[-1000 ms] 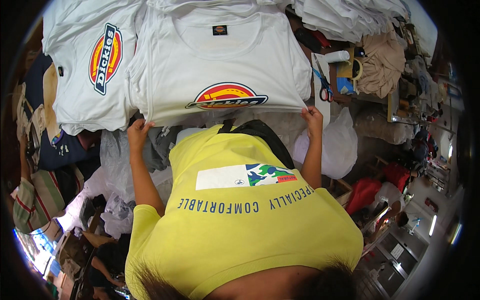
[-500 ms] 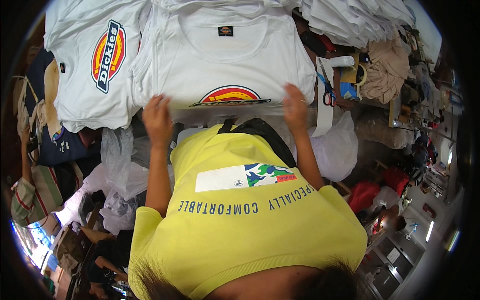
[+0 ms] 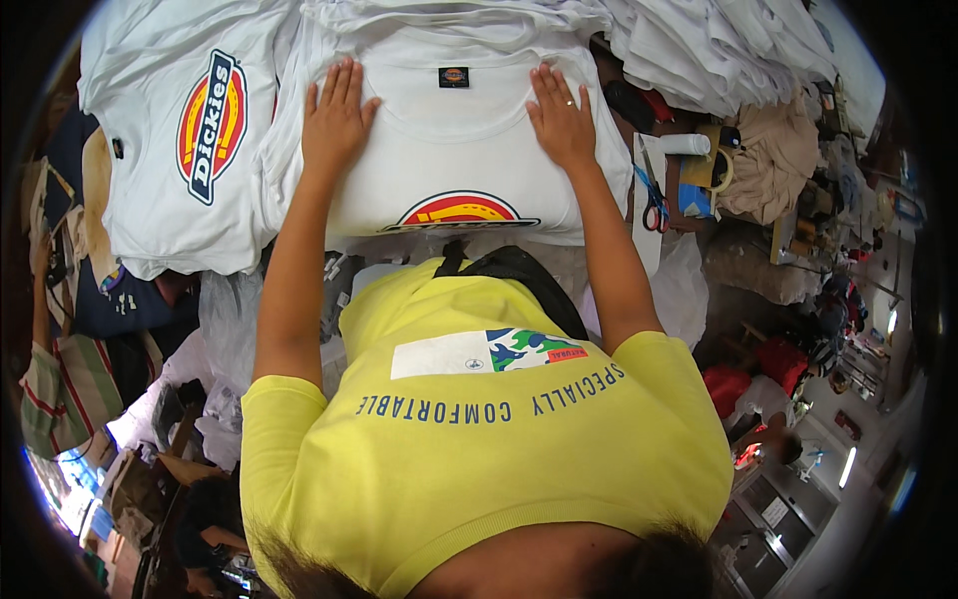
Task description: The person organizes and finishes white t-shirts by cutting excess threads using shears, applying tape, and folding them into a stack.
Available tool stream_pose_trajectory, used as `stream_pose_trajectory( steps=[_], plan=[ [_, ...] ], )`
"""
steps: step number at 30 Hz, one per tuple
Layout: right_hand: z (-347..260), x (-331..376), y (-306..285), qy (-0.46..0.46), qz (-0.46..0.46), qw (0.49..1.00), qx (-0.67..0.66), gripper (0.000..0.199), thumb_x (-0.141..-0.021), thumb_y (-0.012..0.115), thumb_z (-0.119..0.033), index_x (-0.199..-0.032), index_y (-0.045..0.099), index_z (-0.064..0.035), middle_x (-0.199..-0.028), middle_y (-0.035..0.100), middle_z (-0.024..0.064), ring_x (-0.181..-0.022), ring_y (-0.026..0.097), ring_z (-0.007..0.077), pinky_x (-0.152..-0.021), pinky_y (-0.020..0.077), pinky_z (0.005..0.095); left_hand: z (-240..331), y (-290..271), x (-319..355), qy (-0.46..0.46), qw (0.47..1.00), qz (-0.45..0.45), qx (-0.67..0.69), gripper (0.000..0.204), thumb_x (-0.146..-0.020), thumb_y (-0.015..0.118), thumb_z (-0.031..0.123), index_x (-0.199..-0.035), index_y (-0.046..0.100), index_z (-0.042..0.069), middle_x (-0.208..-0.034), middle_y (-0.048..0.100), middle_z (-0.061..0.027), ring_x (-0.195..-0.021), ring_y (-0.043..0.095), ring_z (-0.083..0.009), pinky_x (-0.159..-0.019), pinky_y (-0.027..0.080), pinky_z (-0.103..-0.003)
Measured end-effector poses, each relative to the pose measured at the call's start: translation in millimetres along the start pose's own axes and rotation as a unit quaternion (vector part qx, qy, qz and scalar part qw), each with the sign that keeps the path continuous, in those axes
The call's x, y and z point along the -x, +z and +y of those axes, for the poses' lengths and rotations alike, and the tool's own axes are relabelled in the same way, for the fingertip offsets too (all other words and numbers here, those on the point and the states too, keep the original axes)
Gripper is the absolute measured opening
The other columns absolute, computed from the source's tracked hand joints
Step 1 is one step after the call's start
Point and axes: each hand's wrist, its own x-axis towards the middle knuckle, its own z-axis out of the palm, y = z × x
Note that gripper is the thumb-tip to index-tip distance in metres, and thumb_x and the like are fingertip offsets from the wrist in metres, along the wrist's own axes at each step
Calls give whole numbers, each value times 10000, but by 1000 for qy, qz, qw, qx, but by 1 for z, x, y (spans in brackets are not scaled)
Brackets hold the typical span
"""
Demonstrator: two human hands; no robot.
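A white sleeveless shirt (image 3: 449,145) lies face up in front of me, its wide neckline toward the far side. Inside the neck shows a small dark label (image 3: 453,77); a red and yellow print (image 3: 461,209) sits at the near edge, partly out of sight where the cloth bends down. My left hand (image 3: 337,118) rests flat on the left shoulder strap, fingers stretched out. On the right strap my right hand (image 3: 561,115) lies flat too, with a ring on one finger. Neither hand grips anything.
More white printed shirts (image 3: 185,140) lie at the left. At the right are blue-handled scissors (image 3: 654,205), a tape roll (image 3: 720,170), a white roll (image 3: 686,145) and beige cloth (image 3: 773,165). White garments (image 3: 709,50) are heaped at the far right. Other people are in the background.
Both hands have moved away from me, from the shirt's near part up to its shoulder straps, and now lie flat. The neckline cloth looks smoother.
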Motion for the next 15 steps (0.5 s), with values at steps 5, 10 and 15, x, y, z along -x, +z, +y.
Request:
stream_pose_trajectory(
  steps=[5,10,15],
  plan=[
    [19,-31,11,-12,20,996,-90,456,-892,453,-307,-1325,382,-179,-1377,374,5,-1252,369,174,-1018,257,437,-26,7,-43,14,999,37,-19,484,-922,368,388,-1327,372,123,-1365,378,-77,-1299,284,-227,-1044,212,-413],
    [43,-47,14,-4,74,977,-203,453,-838,552,-254,-1272,436,-197,-1264,463,75,-1153,434,280,-931,332,426,-42,3,-61,15,992,60,110,318,-855,522,314,-1067,563,80,-1185,515,-72,-1153,414,-287,-923,317,-423],
    [49,-75,17,67,14,993,-101,331,-765,624,-348,-1027,612,-147,-1072,563,80,-1030,501,279,-799,369,434,-59,-8,-81,-18,991,-35,125,337,-818,566,373,-967,604,73,-1011,609,-85,-1020,517,-293,-813,398,-374]
  ],
)
